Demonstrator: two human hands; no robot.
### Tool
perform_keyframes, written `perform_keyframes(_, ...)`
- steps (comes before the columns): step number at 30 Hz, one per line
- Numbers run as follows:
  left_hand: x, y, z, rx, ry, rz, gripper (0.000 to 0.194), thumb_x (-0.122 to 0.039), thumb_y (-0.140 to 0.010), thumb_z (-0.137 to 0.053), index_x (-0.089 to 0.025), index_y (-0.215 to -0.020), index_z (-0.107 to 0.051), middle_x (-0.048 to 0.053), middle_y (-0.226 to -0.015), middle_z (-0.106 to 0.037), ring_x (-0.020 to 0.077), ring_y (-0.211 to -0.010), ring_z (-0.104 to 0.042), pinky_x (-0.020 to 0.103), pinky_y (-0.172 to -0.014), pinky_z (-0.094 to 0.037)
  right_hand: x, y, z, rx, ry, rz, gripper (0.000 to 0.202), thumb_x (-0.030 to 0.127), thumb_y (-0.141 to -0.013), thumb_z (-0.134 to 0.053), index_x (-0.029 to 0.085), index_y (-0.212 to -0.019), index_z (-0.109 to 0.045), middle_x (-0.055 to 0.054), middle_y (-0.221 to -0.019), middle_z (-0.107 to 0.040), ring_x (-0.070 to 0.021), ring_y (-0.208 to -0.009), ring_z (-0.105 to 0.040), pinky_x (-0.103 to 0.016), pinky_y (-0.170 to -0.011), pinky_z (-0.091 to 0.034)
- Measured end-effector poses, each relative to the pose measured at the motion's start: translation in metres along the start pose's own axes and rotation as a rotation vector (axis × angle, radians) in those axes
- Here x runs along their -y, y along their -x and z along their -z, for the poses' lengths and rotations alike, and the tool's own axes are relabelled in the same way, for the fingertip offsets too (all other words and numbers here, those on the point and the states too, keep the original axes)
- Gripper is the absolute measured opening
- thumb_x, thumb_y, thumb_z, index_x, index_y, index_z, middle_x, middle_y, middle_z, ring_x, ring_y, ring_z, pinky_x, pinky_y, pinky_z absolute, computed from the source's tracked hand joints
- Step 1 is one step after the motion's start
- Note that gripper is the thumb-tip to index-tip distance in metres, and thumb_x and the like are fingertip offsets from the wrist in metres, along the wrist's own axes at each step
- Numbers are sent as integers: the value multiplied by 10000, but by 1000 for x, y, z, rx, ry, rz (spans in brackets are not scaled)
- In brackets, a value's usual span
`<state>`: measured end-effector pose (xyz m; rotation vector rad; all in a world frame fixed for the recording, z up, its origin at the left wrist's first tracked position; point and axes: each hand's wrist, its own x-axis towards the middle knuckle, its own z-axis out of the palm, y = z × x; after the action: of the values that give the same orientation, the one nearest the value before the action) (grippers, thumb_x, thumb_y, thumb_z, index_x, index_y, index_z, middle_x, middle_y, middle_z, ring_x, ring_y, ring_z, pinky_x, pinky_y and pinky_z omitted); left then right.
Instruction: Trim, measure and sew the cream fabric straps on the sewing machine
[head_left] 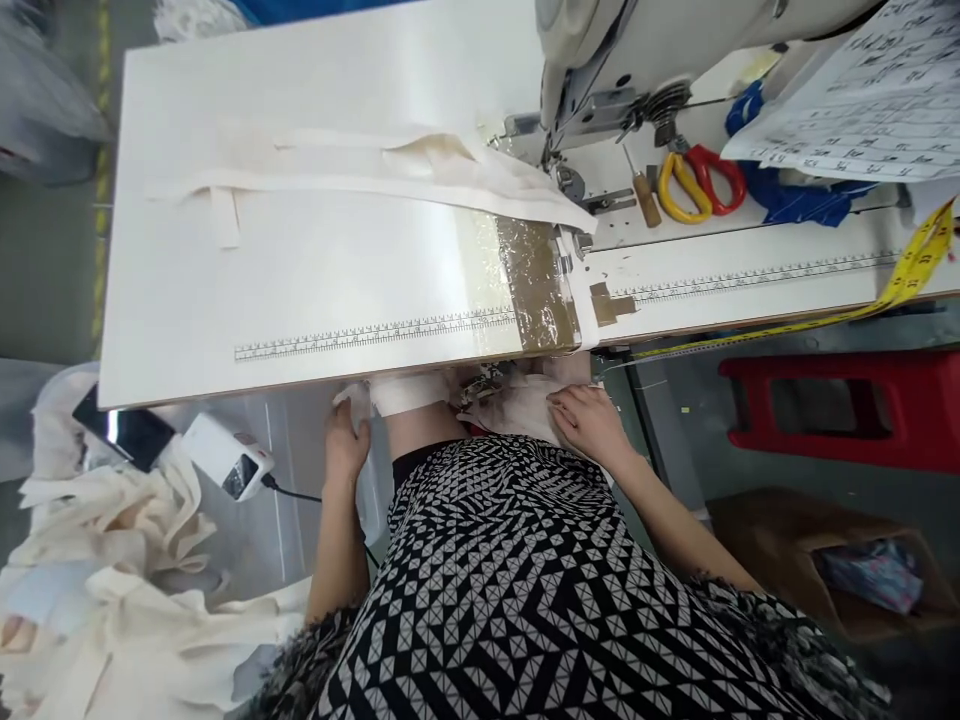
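My left hand (346, 445) is below the table's front edge, beside the clear plastic bin (289, 430). Its fingers curl around something whitish at the fingertips that I cannot make out, and the thumb stands a little apart. On my lap, at the right thigh, my right hand (589, 420) lies over thin white fabric (525, 405), fingers slightly bent and resting on top. Long cream fabric strips (360, 182) stretch across the table to the sewing machine (570, 100), ending by its needle area. A narrow white band (581, 300) hangs over the table's front edge.
Yellow-and-red-handled scissors (686, 185), a wooden-handled awl (645, 195) and a yellow tape measure (911, 265) are right of the machine. Cream scraps (135, 520), a white device (225, 455) and a phone (124, 430) lie left. A red stool (926, 410) stands right.
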<state>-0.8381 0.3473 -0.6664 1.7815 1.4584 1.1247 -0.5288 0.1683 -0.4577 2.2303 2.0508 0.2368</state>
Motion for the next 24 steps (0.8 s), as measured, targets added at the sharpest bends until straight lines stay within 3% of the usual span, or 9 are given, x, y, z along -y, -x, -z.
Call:
perform_keyframes(2,-21,10,-2,3,44,-13,420,-359,-848,-470,-110,-1153,-615,200,-1106,-661,327,-1095,-617,509,-943,-529,-3,8,0,59,2,0,235,282,-957,-497,146,-1014,-680,-130,-985,-688,-296,-950,-581,-400,-828,-374)
perform_keyframes(4,-52,17,1,100,199,-38,410,-378,-909,-437,-153,-1205,-611,161,-1144,-668,278,-1058,-637,447,-921,-548,-6,14,0,120,-5,2,169,261,-924,-535,155,-915,-667,-121,-912,-687,-283,-890,-592,-377,-787,-365)
perform_keyframes(9,-136,23,-3,818,712,66,406,-524,-892,-555,-222,-1128,-689,76,-1158,-700,253,-1017,-643,401,-904,-546,-6,13,11,188,-77,-22,165,222,-923,-492,183,-796,-589,-61,-738,-658,-214,-711,-598,-311,-683,-365)
perform_keyframes(11,-160,26,-16,969,772,122,414,-570,-849,-611,-209,-1015,-727,65,-1086,-724,260,-1037,-641,387,-941,-527,-3,11,21,183,-121,-37,185,258,-950,-458,195,-819,-571,-33,-724,-651,-187,-653,-586,-289,-640,-380)
perform_keyframes(13,-180,29,-31,1048,837,168,438,-600,-835,-622,-191,-940,-739,64,-1014,-735,252,-1023,-648,367,-956,-515,4,10,34,133,-170,-51,214,308,-978,-422,207,-856,-566,-25,-737,-653,-177,-640,-582,-276,-614,-401)
perform_keyframes(16,-210,28,-51,1083,993,230,519,-640,-847,-595,-155,-970,-732,85,-960,-729,236,-976,-663,364,-943,-514,14,9,48,-2,-248,-6,263,368,-996,-404,225,-864,-580,-37,-746,-654,-200,-682,-595,-295,-637,-441)
perform_keyframes(19,-235,18,-71,1026,1100,185,598,-681,-799,-634,-128,-1012,-713,105,-891,-712,233,-877,-674,370,-855,-537,16,2,51,-118,-260,132,302,403,-1006,-405,244,-834,-596,-38,-718,-639,-214,-682,-595,-319,-654,-470)
perform_keyframes(22,-246,10,-103,923,1171,137,605,-677,-728,-706,-124,-973,-706,97,-807,-682,209,-746,-652,336,-726,-536,4,-15,42,-268,-249,233,353,428,-1022,-378,253,-804,-594,-42,-716,-636,-213,-674,-602,-318,-637,-497)
perform_keyframes(24,-244,6,-132,843,1378,290,562,-621,-664,-782,-141,-945,-702,71,-787,-660,177,-690,-617,300,-669,-511,-7,-29,34,-350,-249,298,365,436,-1025,-382,256,-791,-596,-38,-710,-636,-204,-661,-609,-305,-628,-513)
